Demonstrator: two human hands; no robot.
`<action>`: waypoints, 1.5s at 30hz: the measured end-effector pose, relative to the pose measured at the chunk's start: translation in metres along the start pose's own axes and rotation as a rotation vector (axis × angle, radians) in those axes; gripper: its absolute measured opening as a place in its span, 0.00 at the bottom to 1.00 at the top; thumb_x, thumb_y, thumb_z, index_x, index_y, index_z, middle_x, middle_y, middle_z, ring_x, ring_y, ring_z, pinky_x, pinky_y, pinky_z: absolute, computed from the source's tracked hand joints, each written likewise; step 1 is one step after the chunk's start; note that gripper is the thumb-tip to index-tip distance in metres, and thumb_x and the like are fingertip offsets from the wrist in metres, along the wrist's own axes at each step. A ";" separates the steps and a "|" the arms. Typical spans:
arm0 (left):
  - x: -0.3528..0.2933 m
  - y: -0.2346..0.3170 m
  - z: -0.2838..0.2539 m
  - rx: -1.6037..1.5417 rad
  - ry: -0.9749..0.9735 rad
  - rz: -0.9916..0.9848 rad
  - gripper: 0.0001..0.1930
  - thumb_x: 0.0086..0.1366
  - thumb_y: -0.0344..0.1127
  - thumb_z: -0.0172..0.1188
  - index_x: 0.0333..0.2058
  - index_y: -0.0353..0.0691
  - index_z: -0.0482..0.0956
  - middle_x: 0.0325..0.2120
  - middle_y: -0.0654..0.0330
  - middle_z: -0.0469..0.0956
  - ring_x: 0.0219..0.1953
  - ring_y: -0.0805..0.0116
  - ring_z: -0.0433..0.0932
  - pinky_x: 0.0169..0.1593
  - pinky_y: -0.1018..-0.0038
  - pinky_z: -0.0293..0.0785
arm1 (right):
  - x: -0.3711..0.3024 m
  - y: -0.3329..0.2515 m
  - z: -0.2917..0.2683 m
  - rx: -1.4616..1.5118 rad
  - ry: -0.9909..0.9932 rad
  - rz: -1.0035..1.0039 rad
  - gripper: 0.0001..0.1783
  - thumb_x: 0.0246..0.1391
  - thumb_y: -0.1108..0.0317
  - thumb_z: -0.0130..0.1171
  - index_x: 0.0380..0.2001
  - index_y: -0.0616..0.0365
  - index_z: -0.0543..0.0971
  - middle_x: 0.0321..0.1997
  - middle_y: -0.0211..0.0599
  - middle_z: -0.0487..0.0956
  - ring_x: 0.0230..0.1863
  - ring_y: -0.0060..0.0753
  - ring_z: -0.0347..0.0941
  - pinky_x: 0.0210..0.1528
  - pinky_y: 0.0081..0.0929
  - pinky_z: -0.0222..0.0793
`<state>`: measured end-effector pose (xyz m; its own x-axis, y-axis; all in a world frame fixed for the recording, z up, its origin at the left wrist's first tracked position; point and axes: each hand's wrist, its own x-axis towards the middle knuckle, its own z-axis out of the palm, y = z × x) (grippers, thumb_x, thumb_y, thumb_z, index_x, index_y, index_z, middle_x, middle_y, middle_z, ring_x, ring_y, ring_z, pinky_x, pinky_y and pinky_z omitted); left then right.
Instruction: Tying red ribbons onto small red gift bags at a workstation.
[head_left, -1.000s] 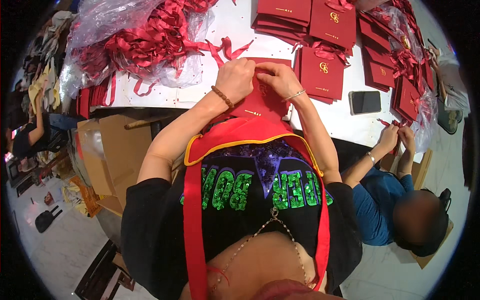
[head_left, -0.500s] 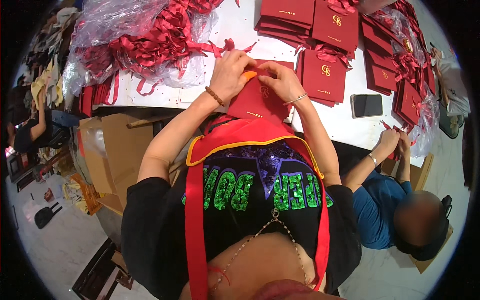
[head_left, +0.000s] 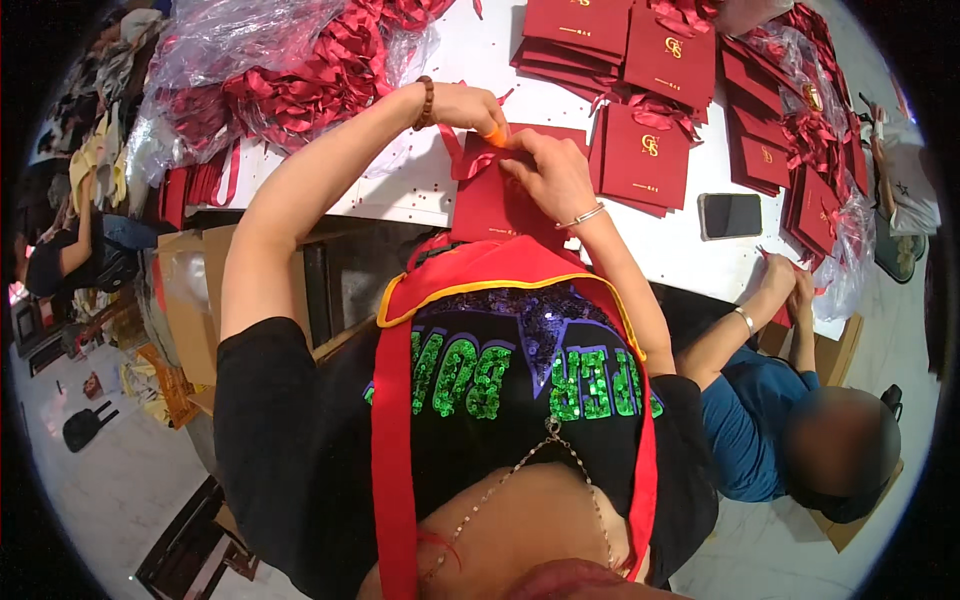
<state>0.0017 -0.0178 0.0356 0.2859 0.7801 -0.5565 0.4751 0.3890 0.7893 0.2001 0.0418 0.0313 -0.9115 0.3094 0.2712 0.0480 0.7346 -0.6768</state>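
Note:
A flat dark red paper gift bag with gold print lies in front of me at the table's near edge. A shiny red ribbon loops over its upper left part. My left hand, with an orange cover on one fingertip, pinches the ribbon at the bag's top edge. From the right, my right hand meets it there, thumb and forefinger closed at the ribbon; the exact spot between the fingertips is partly hidden. Its heel rests over the bag's right side.
Piles of red bags stand to the right, near a dark phone. Loose red ribbons in clear plastic fill the back left. A co-worker handles red material at the right edge. Cardboard boxes stand lower left.
My left hand has moved up and its elbow has swung out to the left. My right hand has shifted slightly down and left. A ribbon loop now lies over the bag's upper left.

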 end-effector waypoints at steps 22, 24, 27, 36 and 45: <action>-0.058 -0.031 0.052 -0.219 0.403 -0.028 0.21 0.60 0.43 0.54 0.51 0.44 0.66 0.21 0.66 0.71 0.17 0.81 0.69 0.23 0.83 0.65 | -0.006 0.021 -0.001 0.050 -0.146 0.345 0.16 0.47 0.61 0.55 0.41 0.50 0.76 0.34 0.45 0.77 0.37 0.47 0.73 0.37 0.40 0.67; -0.086 -0.047 0.051 -0.263 0.458 -0.042 0.19 0.57 0.39 0.58 0.47 0.42 0.71 0.15 0.68 0.69 0.17 0.82 0.67 0.21 0.83 0.63 | -0.005 0.024 0.001 0.039 -0.162 0.359 0.16 0.47 0.61 0.54 0.41 0.51 0.76 0.36 0.44 0.78 0.39 0.47 0.73 0.38 0.39 0.68; -0.123 -0.060 0.051 -0.294 0.487 -0.089 0.19 0.54 0.37 0.61 0.44 0.40 0.72 0.15 0.70 0.67 0.17 0.83 0.64 0.21 0.83 0.60 | -0.003 0.028 0.004 0.025 -0.184 0.379 0.16 0.47 0.61 0.54 0.41 0.52 0.76 0.37 0.43 0.78 0.40 0.46 0.73 0.39 0.39 0.68; -0.174 -0.103 0.063 -0.555 0.908 0.010 0.07 0.55 0.29 0.58 0.34 0.36 0.76 0.22 0.66 0.72 0.24 0.81 0.69 0.28 0.83 0.64 | -0.002 0.029 0.006 0.002 -0.233 0.419 0.17 0.48 0.61 0.54 0.42 0.52 0.75 0.37 0.41 0.78 0.41 0.44 0.74 0.41 0.38 0.68; -0.113 -0.055 0.042 -1.393 0.885 1.000 0.08 0.58 0.31 0.54 0.36 0.35 0.73 0.32 0.57 0.73 0.36 0.68 0.70 0.45 0.71 0.65 | 0.015 0.025 0.015 -0.028 -0.264 0.337 0.16 0.47 0.60 0.55 0.41 0.47 0.75 0.34 0.42 0.78 0.39 0.45 0.73 0.39 0.39 0.68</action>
<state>-0.0217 -0.1481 0.0440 -0.6590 0.7483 0.0763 -0.5935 -0.5796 0.5584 0.1813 0.0556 0.0078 -0.9160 0.3724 -0.1492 0.3689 0.6361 -0.6777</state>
